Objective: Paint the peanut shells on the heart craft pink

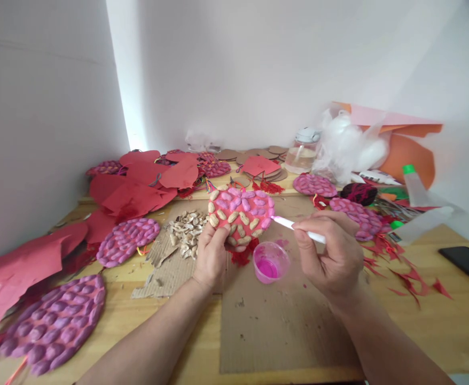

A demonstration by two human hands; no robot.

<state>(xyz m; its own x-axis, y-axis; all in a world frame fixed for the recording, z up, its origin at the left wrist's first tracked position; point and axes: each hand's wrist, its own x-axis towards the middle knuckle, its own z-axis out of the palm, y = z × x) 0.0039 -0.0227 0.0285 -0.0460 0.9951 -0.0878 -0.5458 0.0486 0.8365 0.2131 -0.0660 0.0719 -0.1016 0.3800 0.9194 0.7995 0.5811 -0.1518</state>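
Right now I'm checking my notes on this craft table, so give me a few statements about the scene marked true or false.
1. The left hand holds up a red disc covered with peanuts. True.
2. All the peanuts on that disc are painted. False: the upper ones are pink, the lower ones are bare.
3. The right hand holds a white brush with its tip at the disc's edge. True.
4. The paint cup holds blue paint. False: it holds pink paint.
5. The phone lies by the left hand. False: it lies at the table's far right edge.
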